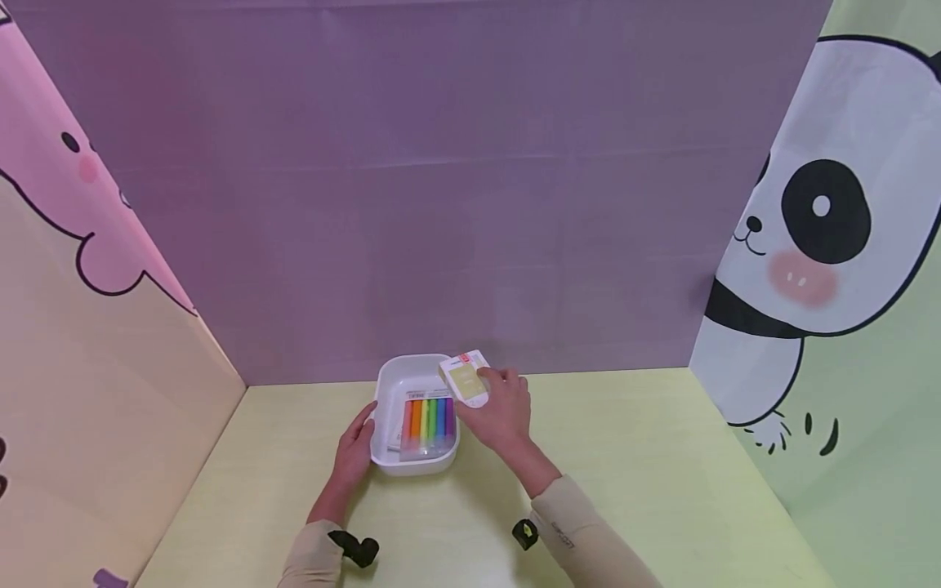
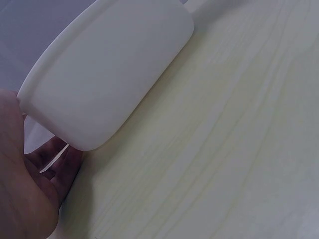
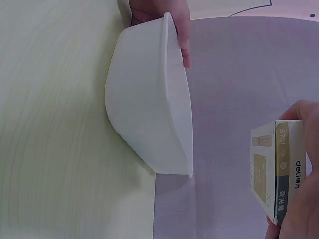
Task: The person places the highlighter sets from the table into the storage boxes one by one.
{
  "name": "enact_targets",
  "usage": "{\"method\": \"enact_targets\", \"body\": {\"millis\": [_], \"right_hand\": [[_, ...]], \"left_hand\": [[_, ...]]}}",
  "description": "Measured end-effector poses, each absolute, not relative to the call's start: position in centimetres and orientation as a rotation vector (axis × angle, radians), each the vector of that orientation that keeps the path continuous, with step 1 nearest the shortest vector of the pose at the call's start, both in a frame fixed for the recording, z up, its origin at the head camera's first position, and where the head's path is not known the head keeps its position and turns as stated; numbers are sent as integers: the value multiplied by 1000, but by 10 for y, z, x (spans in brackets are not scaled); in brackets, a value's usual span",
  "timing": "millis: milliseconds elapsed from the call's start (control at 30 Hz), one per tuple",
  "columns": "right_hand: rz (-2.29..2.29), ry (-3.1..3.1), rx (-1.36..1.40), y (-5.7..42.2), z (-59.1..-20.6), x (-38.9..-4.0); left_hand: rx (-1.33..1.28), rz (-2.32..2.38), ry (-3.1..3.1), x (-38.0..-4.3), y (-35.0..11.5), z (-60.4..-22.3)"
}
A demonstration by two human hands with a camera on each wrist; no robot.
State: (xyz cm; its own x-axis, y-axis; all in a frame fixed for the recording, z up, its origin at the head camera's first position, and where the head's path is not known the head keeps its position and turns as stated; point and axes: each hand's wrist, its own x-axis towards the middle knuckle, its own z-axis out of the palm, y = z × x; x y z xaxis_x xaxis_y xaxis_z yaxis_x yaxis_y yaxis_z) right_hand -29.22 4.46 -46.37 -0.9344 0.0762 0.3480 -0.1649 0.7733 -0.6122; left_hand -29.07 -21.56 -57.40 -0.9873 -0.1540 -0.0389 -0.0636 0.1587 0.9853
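Observation:
A white plastic bin (image 1: 419, 469) stands on the table, and my left hand (image 1: 354, 445) grips its left side. In the right wrist view, part of that hand reaches over the bin's rim, while the left wrist view shows fingers low at the bin's end. My right hand (image 1: 507, 412) holds a small white and gold cardboard highlighter box (image 1: 465, 380) above the bin's right rear rim. The box's printed side (image 3: 282, 169) reads "deli" and "S731". Inside the bin lies a clear pack of rainbow-coloured highlighters (image 1: 428, 418), partly covering a white item.
A pale wood-grain table (image 1: 632, 474) spreads around the bin. Behind it rises a purple backdrop (image 1: 441, 204). Side panels show a pink cartoon figure (image 1: 44, 147) on the left and a panda (image 1: 867, 122) on the right.

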Motion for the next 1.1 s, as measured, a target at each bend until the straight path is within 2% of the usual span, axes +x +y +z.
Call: {"method": "enact_targets", "body": {"millis": [1100], "right_hand": [[961, -2661, 160, 12, -459, -292]], "left_hand": [[195, -1954, -2300, -290, -214, -573]]}}
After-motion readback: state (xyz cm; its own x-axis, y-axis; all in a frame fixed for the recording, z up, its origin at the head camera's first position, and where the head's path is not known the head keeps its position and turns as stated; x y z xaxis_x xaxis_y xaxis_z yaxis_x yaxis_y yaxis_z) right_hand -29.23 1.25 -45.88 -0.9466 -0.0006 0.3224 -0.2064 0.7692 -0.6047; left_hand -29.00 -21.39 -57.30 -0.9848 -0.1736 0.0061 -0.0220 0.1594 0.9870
